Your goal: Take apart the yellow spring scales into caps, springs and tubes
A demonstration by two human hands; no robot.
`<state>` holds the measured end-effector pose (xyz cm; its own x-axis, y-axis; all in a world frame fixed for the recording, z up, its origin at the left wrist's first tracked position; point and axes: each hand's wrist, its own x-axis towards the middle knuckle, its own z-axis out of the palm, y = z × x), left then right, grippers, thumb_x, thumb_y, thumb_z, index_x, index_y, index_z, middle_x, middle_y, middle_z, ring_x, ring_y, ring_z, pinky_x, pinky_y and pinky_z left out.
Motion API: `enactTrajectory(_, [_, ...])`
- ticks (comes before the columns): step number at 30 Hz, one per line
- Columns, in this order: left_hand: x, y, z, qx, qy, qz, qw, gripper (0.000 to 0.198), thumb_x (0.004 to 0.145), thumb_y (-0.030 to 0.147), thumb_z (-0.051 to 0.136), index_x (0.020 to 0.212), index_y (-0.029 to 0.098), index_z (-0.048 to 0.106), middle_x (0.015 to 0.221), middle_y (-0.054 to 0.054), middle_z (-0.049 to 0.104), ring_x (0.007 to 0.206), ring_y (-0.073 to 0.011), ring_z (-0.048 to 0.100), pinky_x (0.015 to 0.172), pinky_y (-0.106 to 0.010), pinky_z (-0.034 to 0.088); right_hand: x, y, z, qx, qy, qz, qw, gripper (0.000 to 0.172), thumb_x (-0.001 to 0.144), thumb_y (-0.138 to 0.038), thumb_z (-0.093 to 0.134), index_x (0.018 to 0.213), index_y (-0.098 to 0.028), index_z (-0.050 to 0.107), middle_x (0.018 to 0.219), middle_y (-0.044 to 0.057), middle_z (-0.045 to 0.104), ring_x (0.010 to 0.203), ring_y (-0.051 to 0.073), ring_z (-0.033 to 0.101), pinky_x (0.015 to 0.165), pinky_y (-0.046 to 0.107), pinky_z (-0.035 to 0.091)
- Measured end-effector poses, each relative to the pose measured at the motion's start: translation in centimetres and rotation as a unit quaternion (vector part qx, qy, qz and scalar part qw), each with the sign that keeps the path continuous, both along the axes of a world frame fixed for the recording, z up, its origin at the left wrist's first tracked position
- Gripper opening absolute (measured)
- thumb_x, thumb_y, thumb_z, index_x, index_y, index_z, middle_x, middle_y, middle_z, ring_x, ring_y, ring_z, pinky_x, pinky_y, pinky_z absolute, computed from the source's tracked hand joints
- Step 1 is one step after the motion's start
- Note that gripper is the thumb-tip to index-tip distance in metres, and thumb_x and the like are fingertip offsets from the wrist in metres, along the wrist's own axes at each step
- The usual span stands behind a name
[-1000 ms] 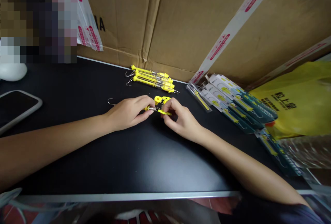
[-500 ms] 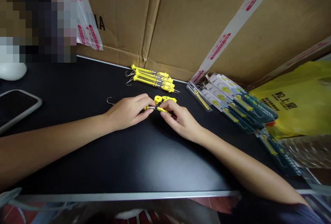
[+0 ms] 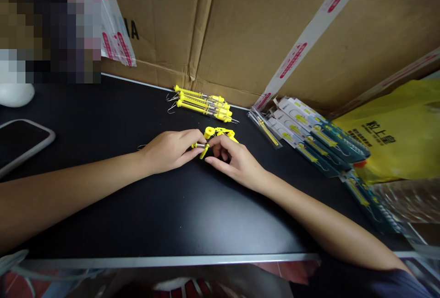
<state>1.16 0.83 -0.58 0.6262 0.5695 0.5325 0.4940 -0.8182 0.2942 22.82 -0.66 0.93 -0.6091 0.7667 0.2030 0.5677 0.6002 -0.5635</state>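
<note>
My left hand (image 3: 168,151) rests on the black table (image 3: 165,206) and pinches a yellow spring scale by its metal end (image 3: 199,146); its hook wire pokes out behind the wrist. My right hand (image 3: 235,160) meets it from the right, fingers curled round a small yellow plastic piece (image 3: 205,152) at that same end. Loose yellow parts (image 3: 217,131) lie just beyond my fingers. A pile of finished yellow spring scales (image 3: 202,103) lies against the cardboard box.
Packaged scales in clear sleeves (image 3: 305,135) fan out at the right, beside a yellow plastic bag (image 3: 395,137). A phone (image 3: 19,142) and a white object (image 3: 15,94) sit at the left. Big cardboard boxes (image 3: 240,27) wall the table's back edge.
My right hand has turned the small yellow piece from lying flat to pointing down under the scale's end. My left hand slid slightly left, covering more of the hook.
</note>
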Motion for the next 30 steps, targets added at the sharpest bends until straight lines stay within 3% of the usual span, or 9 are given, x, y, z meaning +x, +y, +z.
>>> enactTrajectory(3, [0.04, -0.07, 0.04, -0.005, 0.007, -0.003, 1.000, 0.014, 0.088, 0.023, 0.051, 0.100, 0.017, 0.052, 0.074, 0.004, 0.061, 0.053, -0.0063, 0.054, 0.052, -0.016, 0.038, -0.05, 0.09, -0.14, 0.015, 0.007, 0.009, 1.000, 0.026, 0.085, -0.035, 0.057, 0.106, -0.020, 0.051, 0.082, 0.000, 0.054, 0.065, 0.011, 0.044, 0.062, 0.024, 0.039])
enactTrajectory(7, [0.02, -0.07, 0.00, -0.002, 0.014, -0.010, 1.000, 0.015, 0.088, 0.023, 0.051, 0.102, 0.017, 0.052, 0.076, 0.004, 0.061, 0.050, -0.0056, 0.052, 0.052, -0.016, 0.038, -0.30, 0.14, -0.44, 0.030, 0.022, 0.039, 0.999, 0.012, 0.087, -0.032, 0.055, 0.089, -0.020, 0.054, 0.078, 0.001, 0.052, 0.067, 0.012, 0.045, 0.064, 0.025, 0.039])
enactTrajectory(11, [0.00, -0.01, -0.11, -0.004, 0.018, -0.013, 1.000, 0.017, 0.089, 0.023, 0.049, 0.105, 0.018, 0.051, 0.084, 0.001, 0.064, 0.060, -0.0071, 0.058, 0.059, -0.017, 0.042, -0.56, -0.06, -0.48, 0.029, 0.026, 0.042, 0.998, 0.012, 0.088, -0.029, 0.053, 0.080, -0.019, 0.050, 0.076, 0.000, 0.050, 0.070, 0.013, 0.046, 0.065, 0.025, 0.039])
enactTrajectory(15, [0.12, -0.04, 0.08, -0.015, 0.015, -0.010, 1.000, 0.021, 0.090, 0.025, 0.045, 0.108, 0.018, 0.051, 0.095, -0.002, 0.064, 0.079, -0.0110, 0.062, 0.071, -0.019, 0.046, -0.50, -0.22, -0.07, 0.034, 0.018, 0.023, 0.999, 0.006, 0.089, -0.020, 0.045, 0.084, -0.020, 0.047, 0.079, 0.001, 0.051, 0.073, 0.014, 0.047, 0.067, 0.027, 0.039])
enactTrajectory(18, [0.24, -0.06, 0.29, -0.027, 0.013, -0.006, 1.000, 0.023, 0.091, 0.025, 0.039, 0.108, 0.016, 0.052, 0.098, -0.003, 0.064, 0.086, -0.0128, 0.062, 0.077, -0.022, 0.046, -0.36, -0.21, 0.19, 0.048, 0.011, 0.021, 0.999, 0.010, 0.089, -0.017, 0.038, 0.084, -0.020, 0.046, 0.080, 0.002, 0.052, 0.074, 0.015, 0.048, 0.069, 0.028, 0.039])
enactTrajectory(23, [0.25, -0.03, 0.35, -0.004, 0.024, 0.001, 1.000, 0.022, 0.094, 0.028, 0.040, 0.101, 0.017, 0.057, 0.092, -0.002, 0.064, 0.083, -0.0122, 0.061, 0.072, -0.020, 0.044, -0.28, -0.18, 0.25, 0.054, -0.029, 0.019, 0.998, 0.012, 0.087, -0.014, 0.037, 0.080, -0.020, 0.045, 0.077, 0.003, 0.052, 0.071, 0.015, 0.048, 0.067, 0.028, 0.038])
enactTrajectory(30, [0.19, 0.03, 0.26, 0.013, 0.044, 0.025, 0.999, 0.025, 0.094, 0.033, 0.041, 0.108, 0.022, 0.059, 0.092, 0.000, 0.064, 0.082, -0.0112, 0.061, 0.069, -0.020, 0.043, -0.31, -0.03, 0.31, 0.040, -0.044, 0.010, 0.998, 0.014, 0.086, -0.013, 0.037, 0.077, -0.020, 0.045, 0.072, 0.002, 0.051, 0.068, 0.015, 0.048, 0.065, 0.027, 0.037])
